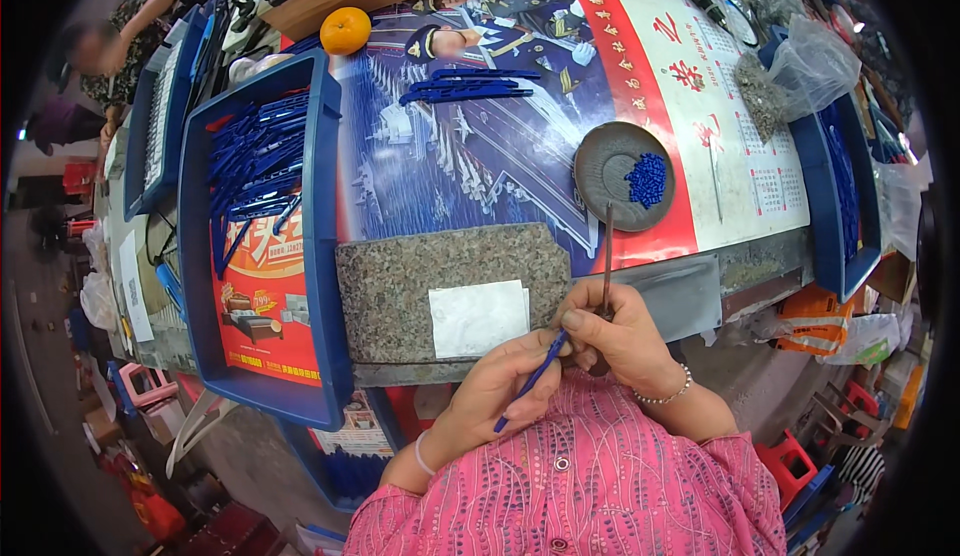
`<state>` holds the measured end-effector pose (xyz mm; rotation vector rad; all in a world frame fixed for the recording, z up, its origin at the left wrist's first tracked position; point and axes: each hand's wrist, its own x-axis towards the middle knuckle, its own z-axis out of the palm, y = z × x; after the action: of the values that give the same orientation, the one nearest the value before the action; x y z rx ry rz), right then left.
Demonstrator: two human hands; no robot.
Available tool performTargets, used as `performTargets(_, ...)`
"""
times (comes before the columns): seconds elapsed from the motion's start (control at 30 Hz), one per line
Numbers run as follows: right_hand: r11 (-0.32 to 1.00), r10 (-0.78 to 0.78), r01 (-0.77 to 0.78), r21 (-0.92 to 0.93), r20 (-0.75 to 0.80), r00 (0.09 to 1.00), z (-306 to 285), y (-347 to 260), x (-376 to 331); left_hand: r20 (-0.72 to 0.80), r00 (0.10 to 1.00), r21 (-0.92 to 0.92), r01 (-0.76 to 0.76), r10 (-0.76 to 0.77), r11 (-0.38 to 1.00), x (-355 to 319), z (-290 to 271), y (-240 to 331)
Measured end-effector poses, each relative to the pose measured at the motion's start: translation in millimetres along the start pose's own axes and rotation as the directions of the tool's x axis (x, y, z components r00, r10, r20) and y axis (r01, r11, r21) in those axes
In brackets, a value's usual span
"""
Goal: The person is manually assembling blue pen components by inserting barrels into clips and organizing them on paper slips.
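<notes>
From my remote seat, I see grey floor (45, 326) stretching away along the left, a pink plastic stool (152, 394) beyond the table (765, 281), and a red plastic stool (785, 471) at lower right.

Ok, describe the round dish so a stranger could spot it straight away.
Find the large poster spread flat in the middle. On it, beyond the person's right hand, sits a round, grey-brown dish. Unlike the rectangular blue trays at either side, it holds tiny blue pieces.
</notes>
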<state>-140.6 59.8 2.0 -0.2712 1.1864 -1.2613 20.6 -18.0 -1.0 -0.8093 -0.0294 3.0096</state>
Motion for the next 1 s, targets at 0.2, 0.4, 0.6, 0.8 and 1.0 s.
performTargets(0.2,0.999,0.023,-0.022,-0.044,0.026,0.999,0.6,-2.3,0.9,0.038,0.999,-0.080,0.023,-0.020,0.997,-0.1,-5.4,-0.8)
performTargets(0.4,0.998,0.034,-0.032,-0.049,0.030,0.999,0.3,-4.6,-0.4,0.075,0.997,-0.072,0.008,-0.003,0.997,1.4,-4.0,-1.2)
performTargets(0.6,0.998,0.021,-0.018,-0.056,0.043,0.999,1.5,-10.0,-3.9,0.050,0.997,0.100,-0.060,0.055,0.993,1.1,-0.7,-1.3)
performTargets(0.8,0.973,0.017,0.002,-0.231,0.084,0.996,1.0,-13.0,-11.1,-0.019,0.989,0.229,-0.136,0.144,0.964,-2.0,10.5,-2.1)
performTargets(1.0,0.945,-0.022,0.050,-0.324,0.087,0.996,1.8,-10.1,-17.5,-0.001,0.981,0.290,-0.186,0.195,0.939,-1.4,5.5,-8.5)
